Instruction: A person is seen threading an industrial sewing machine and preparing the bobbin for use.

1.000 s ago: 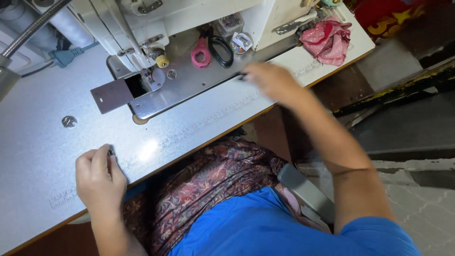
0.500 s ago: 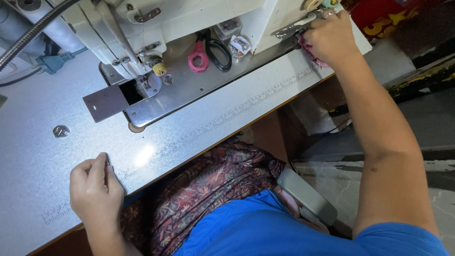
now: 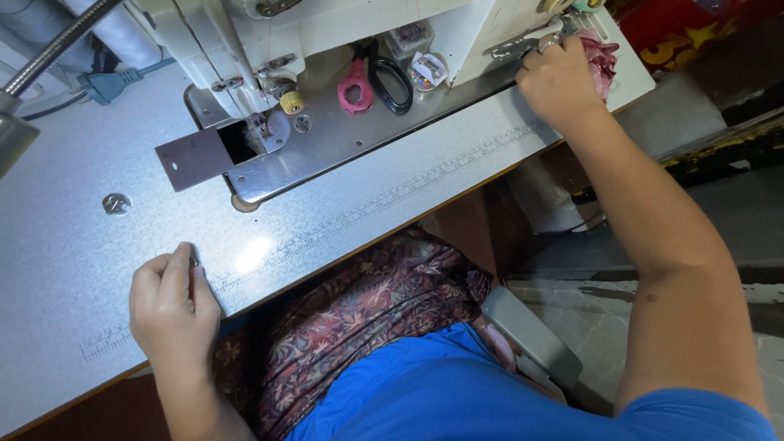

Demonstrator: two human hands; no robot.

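At the lower left of the frame the left hand [image 3: 173,304] rests on the grey table [image 3: 73,245], fingers curled inward and pinching a thin dark slender tool [image 3: 193,273] that stands up between the forefinger and thumb; what kind of tool it is cannot be told. At the upper right the right hand [image 3: 559,82] reaches to the far end of the sewing machine [image 3: 327,24], knuckles up and fingers bent down over the metal fittings there; whether it grips anything cannot be told, since the fingertips are hidden. Just beside that hand, at the table's upper right corner, lies a crumpled pink cloth [image 3: 603,59]. On the machine's metal bed [image 3: 343,143], in the upper middle, sit scissors with one pink and one black handle loop [image 3: 377,82] and a small round tin [image 3: 427,71]. A dark rectangular slide plate [image 3: 189,157] juts out to the left of the needle area. A small round metal piece [image 3: 116,203] lies on the table at the left. A printed ruler strip [image 3: 384,200] runs along the table's front edge. Patterned fabric [image 3: 359,318] covers the person's lap below.
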